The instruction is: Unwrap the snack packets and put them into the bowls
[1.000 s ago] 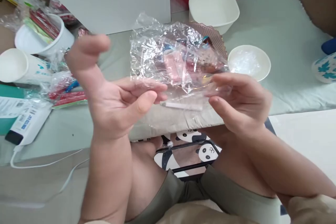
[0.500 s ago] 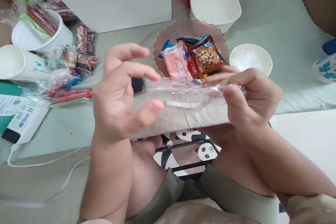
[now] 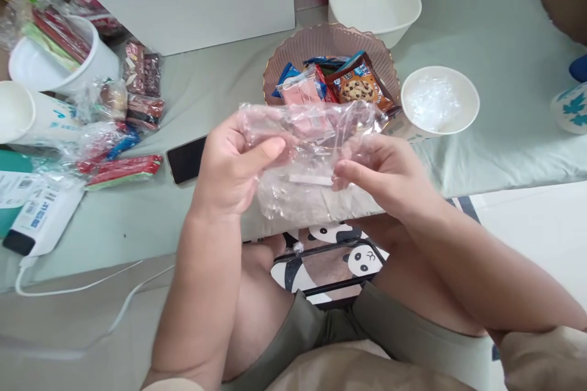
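A clear plastic bag (image 3: 298, 195) is stretched between my hands, crinkled and see-through, with a white strip on it. My left hand (image 3: 238, 162) pinches its left side between thumb and fingers. On the other side, my right hand (image 3: 380, 171) grips the film in the same way. Just behind the bag stands a pink fluted glass bowl (image 3: 279, 55) with a gold rim. It holds several wrapped snacks, among them a cookie packet (image 3: 360, 85) and a pink packet (image 3: 302, 95), partly seen through the film.
To the right is a white paper bowl (image 3: 474, 101) with crumpled clear film inside. A white square tub (image 3: 371, 0) stands behind. At left are a phone (image 3: 186, 160), wrapped snacks (image 3: 126, 171), a tipped paper cup (image 3: 50, 116) and a white power bank (image 3: 46, 214) with a cable.
My left hand has closed from an open pose onto the bag's left side. My right hand has shifted left and down along the film, and the bag is spread wider in height.
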The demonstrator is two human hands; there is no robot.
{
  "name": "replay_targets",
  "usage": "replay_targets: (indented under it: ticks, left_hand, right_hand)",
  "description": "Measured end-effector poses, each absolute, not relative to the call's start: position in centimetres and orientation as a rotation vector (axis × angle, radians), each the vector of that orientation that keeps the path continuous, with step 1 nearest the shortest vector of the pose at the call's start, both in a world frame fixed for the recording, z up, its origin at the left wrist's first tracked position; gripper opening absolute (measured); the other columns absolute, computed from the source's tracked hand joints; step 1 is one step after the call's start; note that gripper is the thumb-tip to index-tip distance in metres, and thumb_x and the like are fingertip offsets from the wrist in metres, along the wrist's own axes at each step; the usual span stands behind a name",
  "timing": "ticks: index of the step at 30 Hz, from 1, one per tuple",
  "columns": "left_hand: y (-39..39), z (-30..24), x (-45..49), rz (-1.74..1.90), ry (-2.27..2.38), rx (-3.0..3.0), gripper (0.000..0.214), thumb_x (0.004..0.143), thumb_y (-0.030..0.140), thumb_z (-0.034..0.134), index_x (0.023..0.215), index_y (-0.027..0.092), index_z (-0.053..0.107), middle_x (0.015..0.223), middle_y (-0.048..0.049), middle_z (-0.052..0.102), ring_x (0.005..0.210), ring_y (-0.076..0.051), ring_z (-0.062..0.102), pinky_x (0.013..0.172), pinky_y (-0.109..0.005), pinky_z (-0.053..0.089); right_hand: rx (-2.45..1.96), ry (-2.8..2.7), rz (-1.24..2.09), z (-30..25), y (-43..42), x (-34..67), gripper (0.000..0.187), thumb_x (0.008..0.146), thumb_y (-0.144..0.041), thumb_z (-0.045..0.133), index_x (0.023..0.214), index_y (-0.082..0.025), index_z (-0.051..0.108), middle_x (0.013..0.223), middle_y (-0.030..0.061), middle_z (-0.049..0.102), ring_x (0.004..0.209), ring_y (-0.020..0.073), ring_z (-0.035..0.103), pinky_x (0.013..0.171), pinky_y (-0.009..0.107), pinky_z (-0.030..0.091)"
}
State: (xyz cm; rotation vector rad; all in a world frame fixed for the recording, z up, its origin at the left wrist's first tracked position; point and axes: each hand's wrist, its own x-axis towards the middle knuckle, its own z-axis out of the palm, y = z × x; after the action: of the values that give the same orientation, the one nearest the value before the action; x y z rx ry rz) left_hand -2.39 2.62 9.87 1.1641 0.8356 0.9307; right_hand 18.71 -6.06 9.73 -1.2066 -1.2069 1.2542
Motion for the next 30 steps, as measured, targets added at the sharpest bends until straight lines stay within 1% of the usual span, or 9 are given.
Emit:
replay_targets:
  ticks: [2,5,8,11,15,21,25,27,30]
  left_hand:
    - [2.9,9.7,-2.5,0.985,0.826,1.044,0.04,0.069,0.041,0.094,0.099,0.025,0.072,0.083,0.0023,0.079,0.071,-0.015,0.073,0.068,-0.029,0.062]
    - [2.7,10.0,-2.5,0.799,0.723,1.045,0.047,0.068,0.051,0.093,0.099,0.021,0.075,0.082,-0.0028,0.079,0.076,-0.021,0.076,0.067,-0.033,0.062]
    - [2.0,10.3,-2.2,0.643,0.737,1.138,0.035,0.07,0.041,0.092,0.089,0.017,0.075,0.077,-0.0043,0.078,0.071,-0.021,0.076,0.061,-0.03,0.06]
    - [1.7,10.4,-2.1,0.738,0.866,1.159,0.022,0.074,0.031,0.087,0.084,0.017,0.073,0.07,-0.0005,0.075,0.058,-0.015,0.069,0.051,-0.024,0.054]
    - [2.1,10.3,-2.4,0.874,0.954,1.236,0.017,0.073,0.028,0.087,0.082,0.019,0.075,0.058,0.0042,0.067,0.042,-0.009,0.056,0.036,-0.019,0.041]
    - [2.2,10.2,-2.8,0.98,0.709,1.253,0.017,0.079,0.034,0.088,0.084,0.023,0.076,0.048,0.0066,0.063,0.029,-0.008,0.048,0.027,-0.019,0.032]
    - [2.4,10.1,-3.2,0.965,0.57,1.245,0.019,0.083,0.04,0.084,0.078,0.024,0.075,0.051,0.0052,0.066,0.031,-0.009,0.05,0.029,-0.02,0.032]
    - [2.8,10.1,-3.4,0.977,0.538,1.244,0.026,0.08,0.045,0.085,0.072,0.023,0.074,0.052,0.004,0.064,0.035,-0.008,0.049,0.032,-0.022,0.032]
    - [3.4,10.0,-3.7,0.996,0.557,1.218,0.041,0.079,0.059,0.076,0.07,0.019,0.075,0.055,-0.0004,0.063,0.045,-0.011,0.053,0.04,-0.026,0.039]
  right_hand:
    - [-1.24,-1.175,1.194,9.6,-6.2,18.6,0.031,0.092,-0.046,0.077,0.083,-0.023,0.059,0.067,-0.0022,0.066,0.059,0.013,0.065,0.06,0.029,0.057]
    - [-1.274,-1.148,1.079,9.0,-6.2,18.5,0.029,0.096,-0.048,0.072,0.089,-0.024,0.057,0.067,-0.0031,0.064,0.059,0.0133,0.064,0.06,0.03,0.057]
    - [-1.238,-1.165,1.013,8.7,-6.2,18.3,0.032,0.095,-0.054,0.073,0.096,-0.026,0.059,0.077,-0.0018,0.067,0.067,0.0143,0.068,0.065,0.031,0.058]
    - [-1.216,-1.227,1.086,8.9,-6.1,18.1,0.034,0.088,-0.051,0.08,0.096,-0.025,0.06,0.081,-0.0014,0.069,0.069,0.0142,0.069,0.064,0.03,0.057]
    - [-1.294,-1.245,1.164,9.3,-6.1,18.3,0.029,0.092,-0.04,0.076,0.081,-0.022,0.056,0.06,-0.0036,0.059,0.051,0.0099,0.055,0.049,0.025,0.045]
    - [-1.178,-1.058,1.092,8.6,-6.0,18.2,0.019,0.091,-0.04,0.075,0.102,-0.028,0.064,0.063,-0.0068,0.05,0.047,0.0079,0.039,0.047,0.025,0.035]
    - [-1.012,-0.956,1.05,8.7,-5.9,18.1,0.004,0.084,-0.026,0.073,0.083,-0.026,0.07,0.062,-0.0049,0.051,0.048,0.0087,0.036,0.048,0.027,0.026]
    - [-1.004,-0.951,1.047,8.8,-5.8,18.4,0.009,0.082,-0.024,0.068,0.072,-0.023,0.068,0.065,-0.0026,0.057,0.049,0.0091,0.038,0.049,0.028,0.026]
    - [-1.05,-1.128,1.054,8.8,-5.8,19.0,0.03,0.09,-0.037,0.06,0.066,-0.021,0.066,0.063,0.0013,0.057,0.055,0.0132,0.046,0.055,0.031,0.035]
